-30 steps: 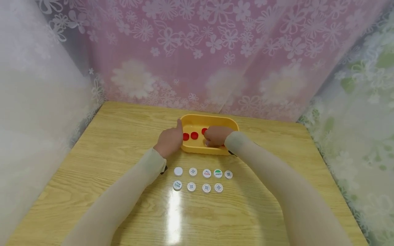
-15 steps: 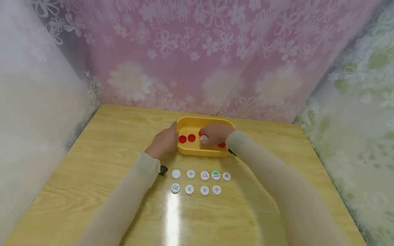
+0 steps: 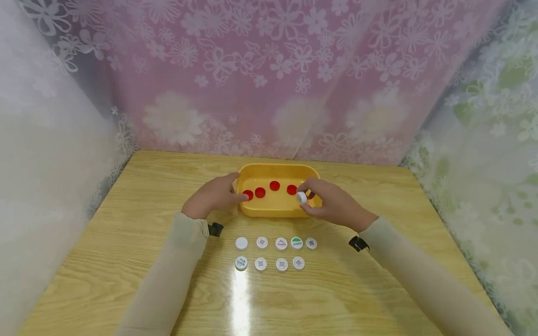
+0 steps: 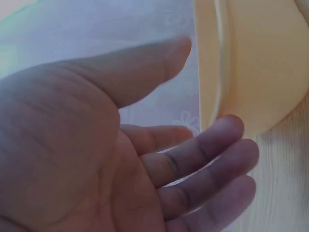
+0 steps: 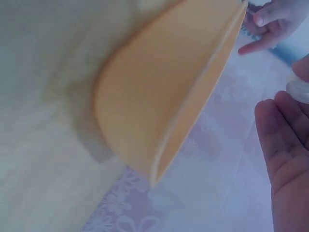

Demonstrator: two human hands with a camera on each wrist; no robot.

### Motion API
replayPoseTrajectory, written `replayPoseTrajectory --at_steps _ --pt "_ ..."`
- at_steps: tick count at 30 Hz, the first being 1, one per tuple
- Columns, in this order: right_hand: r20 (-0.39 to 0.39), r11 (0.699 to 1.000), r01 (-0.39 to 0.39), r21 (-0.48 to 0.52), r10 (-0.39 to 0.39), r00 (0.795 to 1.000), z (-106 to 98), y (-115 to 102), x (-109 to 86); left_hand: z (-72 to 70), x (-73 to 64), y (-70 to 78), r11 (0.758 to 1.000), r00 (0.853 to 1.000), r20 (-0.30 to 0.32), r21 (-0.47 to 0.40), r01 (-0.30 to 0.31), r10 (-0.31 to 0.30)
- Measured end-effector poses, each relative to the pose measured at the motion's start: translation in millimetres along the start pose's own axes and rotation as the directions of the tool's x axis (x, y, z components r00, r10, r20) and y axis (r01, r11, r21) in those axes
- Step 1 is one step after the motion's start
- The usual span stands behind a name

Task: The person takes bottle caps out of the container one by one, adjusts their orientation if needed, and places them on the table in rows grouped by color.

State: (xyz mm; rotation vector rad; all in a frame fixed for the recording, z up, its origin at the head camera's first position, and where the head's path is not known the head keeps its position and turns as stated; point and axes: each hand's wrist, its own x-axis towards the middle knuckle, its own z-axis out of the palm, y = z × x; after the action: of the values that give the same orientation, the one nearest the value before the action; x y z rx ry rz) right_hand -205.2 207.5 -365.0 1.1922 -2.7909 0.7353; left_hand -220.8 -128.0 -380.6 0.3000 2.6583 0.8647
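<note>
My right hand [image 3: 336, 201] pinches a white bottle cap [image 3: 301, 198] between thumb and fingers, over the right end of a yellow plastic basin [image 3: 269, 213]. In the right wrist view the same white cap [image 5: 298, 91] shows at the fingertips, partly cut off by the frame edge. My left hand [image 3: 214, 195] is at the basin's left end with thumb and fingers spread, holding nothing; the left wrist view shows its fingertips right at the basin wall [image 4: 260, 67]. Inside the basin lie several red caps, among them one near the middle [image 3: 274, 185] and one by my left thumb [image 3: 248, 195].
Two rows of white bottle caps lie on the wooden table [image 3: 105, 242] in front of the basin, including a plain one [image 3: 241, 243] and one with a green mark [image 3: 296, 242]. A pink flowered curtain [image 3: 252, 116] hangs behind the table, with pale cloths at both sides.
My right hand has lifted out of the basin and drawn back rightward with the white cap. My left hand has opened away from the basin rim. More red caps show now.
</note>
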Motion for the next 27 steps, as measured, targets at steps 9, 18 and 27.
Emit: replayPoseTrajectory --at_steps 9,18,27 --pt "0.113 0.998 -0.026 0.065 0.018 0.993 12.3 -7.1 -67.5 11.5 -0.4 1.7 0.999 1.000 0.008 0.025 -0.022 0.021" --pt "0.153 1.000 0.009 0.027 -0.013 0.988 28.6 -3.0 -105.0 10.2 -1.4 8.8 0.999 1.000 0.031 0.047 0.004 -0.006" --pt "0.130 0.989 0.133 -0.058 -0.124 0.984 50.8 1.8 -108.6 8.0 -6.4 12.5 0.998 0.999 0.046 0.059 0.026 -0.028"
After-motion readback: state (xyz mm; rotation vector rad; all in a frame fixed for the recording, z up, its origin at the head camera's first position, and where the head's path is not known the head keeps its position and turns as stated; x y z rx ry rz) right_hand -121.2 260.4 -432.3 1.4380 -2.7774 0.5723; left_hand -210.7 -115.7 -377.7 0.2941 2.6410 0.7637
